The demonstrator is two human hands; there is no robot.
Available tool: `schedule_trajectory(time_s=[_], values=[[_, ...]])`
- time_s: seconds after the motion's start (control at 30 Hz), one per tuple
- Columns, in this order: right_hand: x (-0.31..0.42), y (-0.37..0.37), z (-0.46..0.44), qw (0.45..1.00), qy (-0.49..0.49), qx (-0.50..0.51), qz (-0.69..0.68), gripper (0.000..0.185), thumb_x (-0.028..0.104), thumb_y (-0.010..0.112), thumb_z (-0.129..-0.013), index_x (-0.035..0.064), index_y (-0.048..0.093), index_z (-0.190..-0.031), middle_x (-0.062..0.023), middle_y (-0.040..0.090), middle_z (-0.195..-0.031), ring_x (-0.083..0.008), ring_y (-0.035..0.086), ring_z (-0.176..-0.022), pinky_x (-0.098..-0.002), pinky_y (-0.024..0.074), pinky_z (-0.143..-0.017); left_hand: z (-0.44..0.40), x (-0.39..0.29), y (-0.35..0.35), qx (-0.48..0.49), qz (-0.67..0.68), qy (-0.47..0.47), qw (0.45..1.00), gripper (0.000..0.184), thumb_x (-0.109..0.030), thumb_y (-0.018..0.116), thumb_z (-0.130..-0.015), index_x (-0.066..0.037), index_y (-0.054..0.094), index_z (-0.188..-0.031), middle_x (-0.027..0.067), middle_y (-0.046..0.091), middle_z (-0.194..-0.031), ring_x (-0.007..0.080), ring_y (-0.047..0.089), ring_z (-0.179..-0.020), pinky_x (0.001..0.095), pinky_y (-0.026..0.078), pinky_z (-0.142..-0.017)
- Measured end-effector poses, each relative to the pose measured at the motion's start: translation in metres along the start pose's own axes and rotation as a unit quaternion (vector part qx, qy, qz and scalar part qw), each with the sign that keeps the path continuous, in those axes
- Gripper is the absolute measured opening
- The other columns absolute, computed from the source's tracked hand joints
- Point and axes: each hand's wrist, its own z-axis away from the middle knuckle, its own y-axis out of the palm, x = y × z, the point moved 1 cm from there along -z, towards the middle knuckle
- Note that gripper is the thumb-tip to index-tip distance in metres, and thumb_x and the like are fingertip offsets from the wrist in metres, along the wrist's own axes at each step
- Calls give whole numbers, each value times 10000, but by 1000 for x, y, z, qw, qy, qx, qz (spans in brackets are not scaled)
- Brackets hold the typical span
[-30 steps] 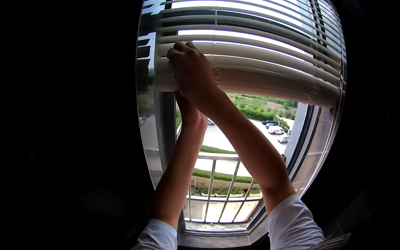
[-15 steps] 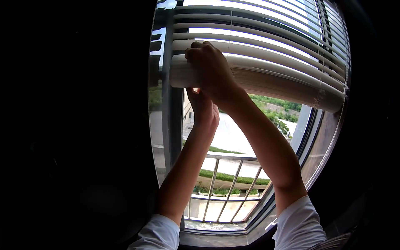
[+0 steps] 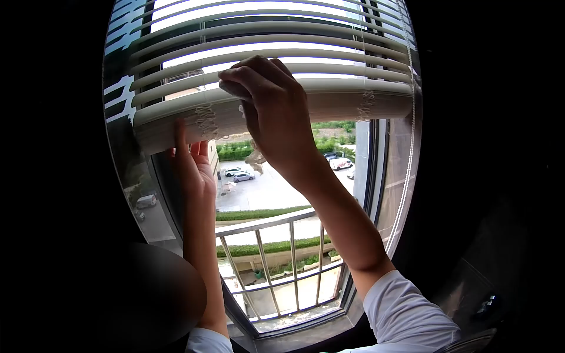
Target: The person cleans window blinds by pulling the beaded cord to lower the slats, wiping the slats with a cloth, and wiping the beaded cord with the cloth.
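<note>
The right hand (image 3: 275,112), curled round what looks like a crumpled cloth (image 3: 256,160), has shifted right along the hanging blind (image 3: 336,106), leaving the open left hand (image 3: 197,172) touching its left end.

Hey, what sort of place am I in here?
Probably an upstairs room, at a window: a slatted blind hangs here, a metal railing stands beyond it, and the cars outside are seen from above.
</note>
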Motion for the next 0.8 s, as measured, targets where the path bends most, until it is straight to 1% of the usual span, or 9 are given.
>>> schedule_trajectory(time_s=[0.07, 0.1, 0.17, 0.2, 0.37, 0.53, 0.63, 0.7, 0.8], values=[[-33, -41, 14, 998, 51, -17, 37, 310, -126, 716, -860, 53, 758, -1109, -104, 748, -1060, -270, 753, -969, -382, 623, -854, 9, 5, 4, -22, 8, 3, 1000, 663, -307, 869, -913, -16, 561, -1423, 134, 616, -1351, 250, 621, -1278, 423, 452, -1228], [-49, -62, 21, 994, 67, -26, 86, 305, -120, 694, -887, 54, 760, -1128, -107, 754, -1066, -269, 763, -979, -371, 623, -862, 14, 10, 3, -18, -14, -6, 1000, 884, -371, 897, -879, -22, 389, -1513, 171, 537, -1433, 286, 564, -1325, 430, 488, -1172], [-83, -103, 32, 986, 79, -47, 141, 283, -101, 676, -924, 46, 759, -1151, -110, 762, -1083, -249, 766, -983, -345, 620, -879, 44, 27, 23, -3, -26, -36, 999, 1116, -502, 859, -886, -10, 194, -1636, 251, 341, -1611, 370, 390, -1509, 479, 374, -1262], [-97, -122, 36, 982, 101, -64, 145, 239, -92, 693, -915, 20, 746, -1120, -121, 751, -1065, -271, 756, -978, -375, 609, -892, 60, 41, 31, 25, -42, -70, 996, 1282, -619, 810, -879, -2, 18, -1675, 293, 126, -1703, 408, 194, -1604, 519, 252, -1314], [-148, -194, 51, 963, 126, -88, 220, 141, -71, 692, -941, -27, 735, -1067, -140, 752, -1036, -279, 765, -966, -356, 619, -883, 116, 128, 69, 132, -68, -215, 965, 1299, -677, 791, -860, -20, 19, -1673, 327, 237, -1680, 420, 318, -1561, 548, 389, -1248], [-188, -195, 58, 964, 133, 23, 230, 175, -40, 698, -933, 26, 766, -1081, -110, 763, -1056, -292, 748, -1001, -387, 590, -911, 126, 177, 127, 140, 3, -217, 966, 1294, -623, 822, -863, -94, -18, -1693, 332, 168, -1694, 458, 259, -1576, 613, 449, -1187], [-197, -177, 67, 976, 71, 94, 182, 207, -35, 704, -910, 51, 769, -1087, -93, 761, -1072, -278, 726, -1094, -409, 582, -936, 127, 175, 150, 122, 36, -195, 973, 1230, -579, 873, -831, -131, 110, -1686, 268, 257, -1660, 433, 331, -1545, 595, 495, -1152], [-202, -174, 74, 978, 82, 105, 159, 251, -73, 688, -886, 58, 767, -1084, -97, 757, -1067, -288, 720, -1115, -414, 577, -959, 126, 173, 155, 100, 18, -158, 982, 1106, -542, 908, -803, -143, 280, -1621, 181, 388, -1556, 392, 424, -1476, 558, 548, -1104], [-210, -174, 82, 973, 119, 100, 173, 285, -114, 649, -885, 41, 766, -1093, -115, 754, -1049, -326, 723, -1080, -423, 587, -934, 126, 175, 151, 58, -11, -157, 986, 1004, -526, 911, -795, -134, 370, -1545, 153, 452, -1482, 361, 505, -1396, 505, 577, -1080]])
